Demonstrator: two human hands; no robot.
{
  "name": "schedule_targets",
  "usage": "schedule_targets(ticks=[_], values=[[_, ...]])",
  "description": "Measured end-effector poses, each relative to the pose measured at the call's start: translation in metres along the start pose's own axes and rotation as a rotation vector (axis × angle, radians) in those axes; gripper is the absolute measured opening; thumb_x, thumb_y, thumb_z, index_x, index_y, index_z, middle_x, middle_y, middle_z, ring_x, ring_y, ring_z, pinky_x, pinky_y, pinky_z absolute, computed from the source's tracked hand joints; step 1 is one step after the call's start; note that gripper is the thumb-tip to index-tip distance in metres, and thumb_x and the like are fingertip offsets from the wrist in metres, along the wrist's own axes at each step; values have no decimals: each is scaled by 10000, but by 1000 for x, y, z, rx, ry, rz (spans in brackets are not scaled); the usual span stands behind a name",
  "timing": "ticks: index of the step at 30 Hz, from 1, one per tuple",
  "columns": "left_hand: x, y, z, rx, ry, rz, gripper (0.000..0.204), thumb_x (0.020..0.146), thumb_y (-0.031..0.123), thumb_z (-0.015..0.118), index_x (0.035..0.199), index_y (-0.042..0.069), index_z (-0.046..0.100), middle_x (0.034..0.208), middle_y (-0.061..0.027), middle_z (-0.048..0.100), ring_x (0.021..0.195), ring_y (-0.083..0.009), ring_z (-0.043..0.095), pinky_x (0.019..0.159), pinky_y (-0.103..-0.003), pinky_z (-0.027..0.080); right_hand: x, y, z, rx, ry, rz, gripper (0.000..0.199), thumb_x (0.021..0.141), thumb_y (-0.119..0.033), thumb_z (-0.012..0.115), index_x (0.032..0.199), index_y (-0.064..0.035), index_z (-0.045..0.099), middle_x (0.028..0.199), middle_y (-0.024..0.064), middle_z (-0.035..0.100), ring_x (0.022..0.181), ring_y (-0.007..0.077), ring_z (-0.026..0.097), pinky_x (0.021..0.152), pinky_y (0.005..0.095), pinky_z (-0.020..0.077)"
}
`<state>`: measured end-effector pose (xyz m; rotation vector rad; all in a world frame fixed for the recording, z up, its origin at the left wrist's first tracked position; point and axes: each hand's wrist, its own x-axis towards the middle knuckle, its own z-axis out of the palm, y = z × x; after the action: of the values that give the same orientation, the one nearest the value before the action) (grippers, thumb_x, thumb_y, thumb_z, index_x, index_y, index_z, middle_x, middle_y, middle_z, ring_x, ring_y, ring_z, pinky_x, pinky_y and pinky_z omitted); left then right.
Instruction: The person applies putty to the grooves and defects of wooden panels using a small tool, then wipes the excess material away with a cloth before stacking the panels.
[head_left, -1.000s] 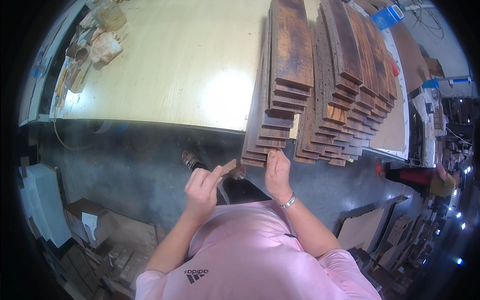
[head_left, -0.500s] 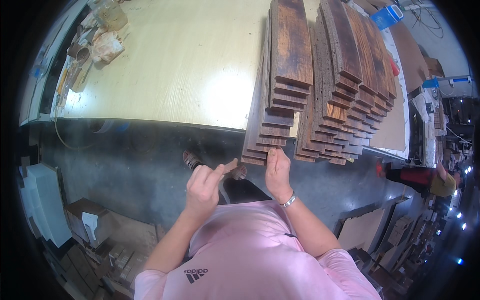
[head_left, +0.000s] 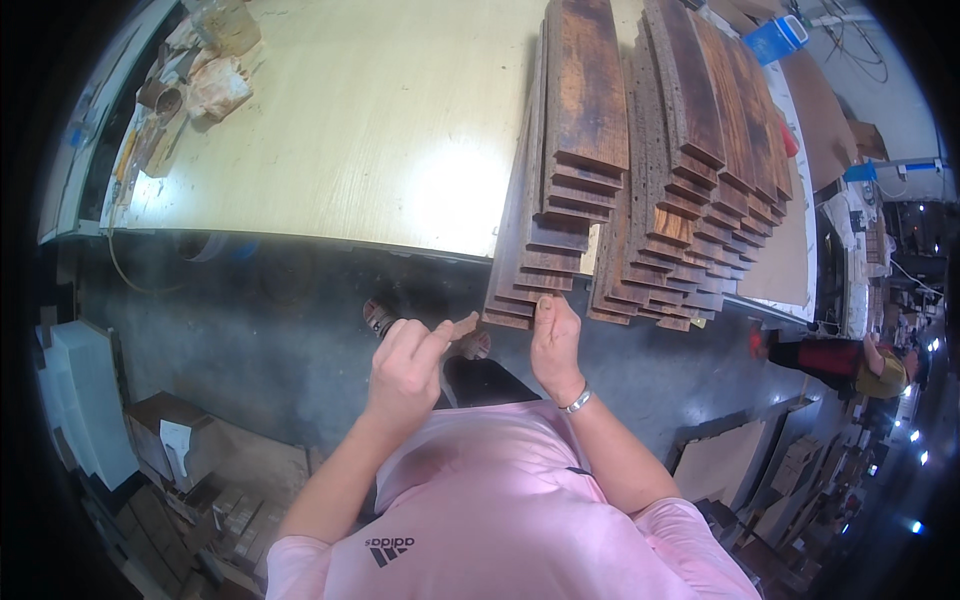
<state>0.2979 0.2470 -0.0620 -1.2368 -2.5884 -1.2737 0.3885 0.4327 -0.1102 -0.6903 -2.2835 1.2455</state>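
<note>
Left hand [head_left: 405,368] tilted and lifted slightly, right hand [head_left: 556,340] kept in place

Since the earlier frames, the left wrist has been turned a little, and the small brown piece [head_left: 462,326] has been raised toward the near ends of the planks. It is gripped between thumb and curled fingers, its free tip just beside the lowest left corner of the left plank stack [head_left: 588,110]; whether contact is made cannot be told. Its material is too small to make out.

No shift is seen in the right hand. Its fingers are curled, with the thumb laid up against a low plank end; whether that plank or something small is pinched is hidden.

Both stacks have been left as they were. The left one is stepped, its lower planks jutting past the front edge of the surface [head_left: 350,130]; the right plank stack [head_left: 700,110] is set beside it, also stepped. So only a small adjustment is judged to have been made, with attention kept on the overhanging ends and no plank transferred.

In the background, the posture of a co-worker [head_left: 880,370] has been slightly changed.
</note>
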Motion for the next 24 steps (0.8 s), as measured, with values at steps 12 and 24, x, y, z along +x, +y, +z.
schedule_targets(ticks=[12,24], values=[[-5,-1,1,-285,-25,-255,164,826,-50,622,981,-34,672,765,-128,569,666,-258,554,620,-339,452,0,0,0,15,-5,22,393,1038,-205,415,724,31,436,647,140,428,585,256,396,567,393,353],[-20,-17,14,-613,-63,-546,170,896,-21,581,1041,-34,668,787,-37,568,698,-112,529,649,-244,431,2,-2,-1,11,-14,-2,388,1035,-199,414,725,31,437,648,146,427,581,257,394,560,389,352]])
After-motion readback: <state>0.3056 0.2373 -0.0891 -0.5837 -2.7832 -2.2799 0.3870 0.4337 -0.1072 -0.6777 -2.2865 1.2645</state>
